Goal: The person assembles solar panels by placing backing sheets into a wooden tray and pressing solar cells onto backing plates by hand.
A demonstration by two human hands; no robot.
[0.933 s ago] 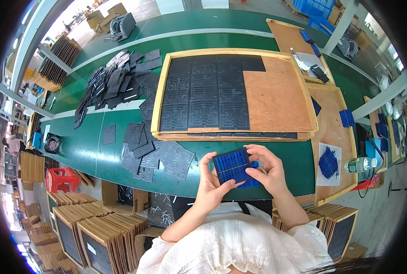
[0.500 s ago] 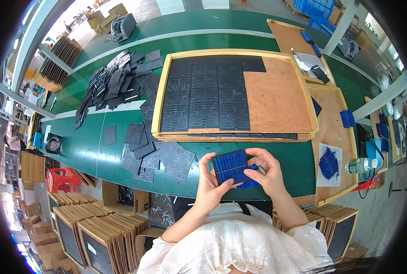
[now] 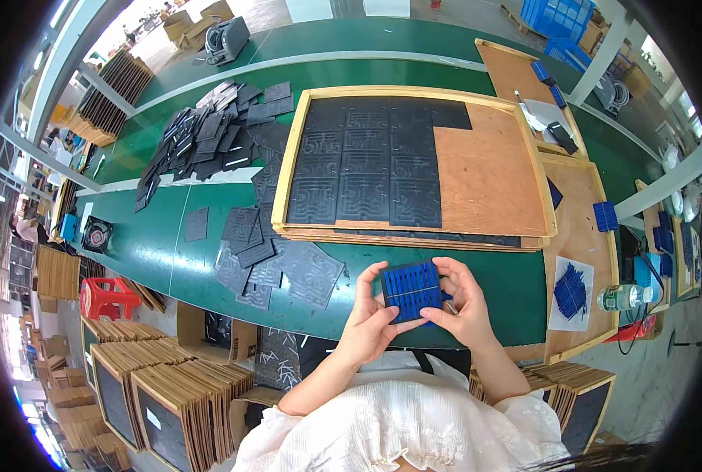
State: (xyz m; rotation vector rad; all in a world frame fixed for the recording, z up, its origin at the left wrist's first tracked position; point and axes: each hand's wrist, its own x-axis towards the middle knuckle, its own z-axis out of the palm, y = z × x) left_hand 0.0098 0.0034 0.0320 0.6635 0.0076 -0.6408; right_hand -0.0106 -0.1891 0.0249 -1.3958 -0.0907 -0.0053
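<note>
Between both hands, over the near edge of the green table, I hold a small square solar panel (image 3: 412, 289) with blue strips on a dark backing. My left hand (image 3: 372, 318) grips its left side, thumb on the lower left corner. My right hand (image 3: 463, 305) grips the right side, thumb at the lower right corner; a bit of blue shows behind the panel beside those fingers. Just beyond lies a wooden-framed tray (image 3: 485, 181), its left part covered by rows of black square plates (image 3: 364, 173).
Loose black plates (image 3: 201, 141) are heaped at the left, with more (image 3: 308, 271) nearer me. At right, blue cell strips (image 3: 570, 291) lie on white paper beside a plastic bottle (image 3: 622, 297). Stacked framed boards (image 3: 182, 409) stand below the table, near a red stool (image 3: 108, 299).
The panel has turned from a tilt to nearly level and shifted slightly right. My right thumb has moved from the panel's face to its lower corner. The whole view has shifted slightly.
</note>
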